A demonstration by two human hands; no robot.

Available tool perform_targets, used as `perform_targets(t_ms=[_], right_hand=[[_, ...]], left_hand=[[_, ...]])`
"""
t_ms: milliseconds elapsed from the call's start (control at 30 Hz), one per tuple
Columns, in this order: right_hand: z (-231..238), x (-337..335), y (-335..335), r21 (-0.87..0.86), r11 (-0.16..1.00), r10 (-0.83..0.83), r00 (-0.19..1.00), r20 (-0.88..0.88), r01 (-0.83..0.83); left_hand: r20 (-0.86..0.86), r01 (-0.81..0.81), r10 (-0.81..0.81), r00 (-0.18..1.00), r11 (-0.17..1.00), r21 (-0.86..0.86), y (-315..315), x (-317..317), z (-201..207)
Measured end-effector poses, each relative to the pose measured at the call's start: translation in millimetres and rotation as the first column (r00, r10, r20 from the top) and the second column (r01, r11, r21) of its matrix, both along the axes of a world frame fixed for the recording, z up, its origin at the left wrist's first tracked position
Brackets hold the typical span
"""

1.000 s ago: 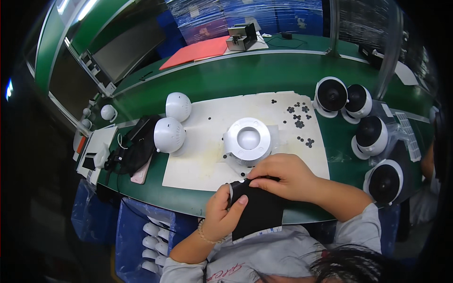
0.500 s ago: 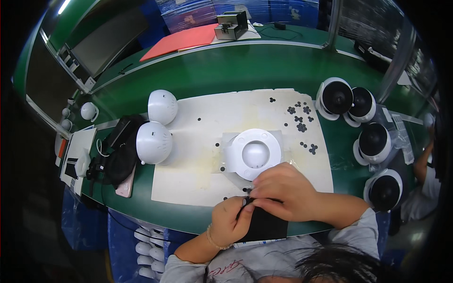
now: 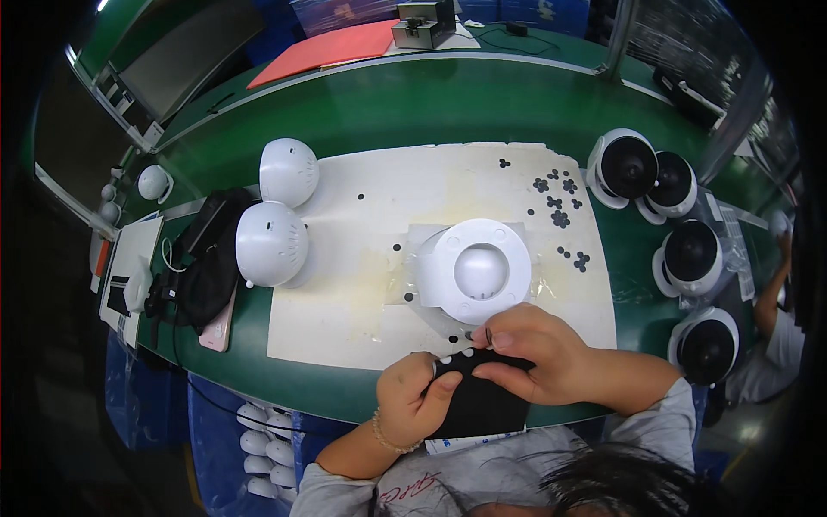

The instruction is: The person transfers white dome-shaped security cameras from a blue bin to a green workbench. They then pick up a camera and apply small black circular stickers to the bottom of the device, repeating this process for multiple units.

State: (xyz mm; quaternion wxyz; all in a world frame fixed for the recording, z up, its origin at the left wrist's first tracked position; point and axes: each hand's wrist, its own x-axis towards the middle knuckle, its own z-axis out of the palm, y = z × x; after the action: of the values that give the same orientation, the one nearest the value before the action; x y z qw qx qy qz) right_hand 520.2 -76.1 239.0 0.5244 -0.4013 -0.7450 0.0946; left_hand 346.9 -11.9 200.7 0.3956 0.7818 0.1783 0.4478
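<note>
Black sheet (image 3: pixel 478 407): one, at table's near edge, bent over at top, white spots there. Left hand (image 3: pixel 409 401): pinching sheet's left edge. Right hand (image 3: pixel 543 351): closed on upper edge; dark speck at fingertips, too small to identify. White ring-topped device (image 3: pixel 445 265): just beyond right hand, on pale mat (image 3: pixel 345 319). Black dots (image 3: pixel 561 219): scattered, mostly mat's far right. White cameras (image 3: pixel 272 245): two, left; four black-faced cameras (image 3: pixel 690 252), right. Black bag (image 3: pixel 211 276); pink phone (image 3: pixel 216 332), left.

The right hand (image 3: pixel 538 349) covers part of the black sheet (image 3: pixel 478 407), and the small dark piece (image 3: pixel 488 337) by it is too tiny to tell. The left hand (image 3: pixel 408 401) hides another part of the sheet. The lower edge cuts off the blue bin (image 3: pixel 205 444). At right, a co-worker's arm (image 3: pixel 767 297) is blurred.
</note>
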Motion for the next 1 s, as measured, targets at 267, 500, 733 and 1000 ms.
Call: perform_targets(t_ms=[267,500,733,1000], right_hand=[[-9.8,-0.8,0.2,0.101,0.994,-0.029,1.000,-0.003,0.029],[-5.2,8.4,-3.8,-0.190,0.956,0.211,0.974,-0.077,-0.222],[-15.6,6.6,-3.6,0.103,0.990,0.080,0.980,0.183,-0.100],[-11.3,15.6,5.4,0.154,0.981,-0.120,0.993,0.009,0.117]], left_hand=[[-0.015,0.034,-0.036,0.999,0.993,-0.111,-5.3,-1.4,0.6],[0.045,-0.054,0.060,0.997,0.991,-0.122,-8.8,-1.3,-9.8],[-0.010,-0.059,0.059,0.998,0.997,-0.052,-5.8,-0.8,-4.2],[-0.087,-0.208,0.235,0.968,0.947,0.243,1.0,4.9,2.6]])
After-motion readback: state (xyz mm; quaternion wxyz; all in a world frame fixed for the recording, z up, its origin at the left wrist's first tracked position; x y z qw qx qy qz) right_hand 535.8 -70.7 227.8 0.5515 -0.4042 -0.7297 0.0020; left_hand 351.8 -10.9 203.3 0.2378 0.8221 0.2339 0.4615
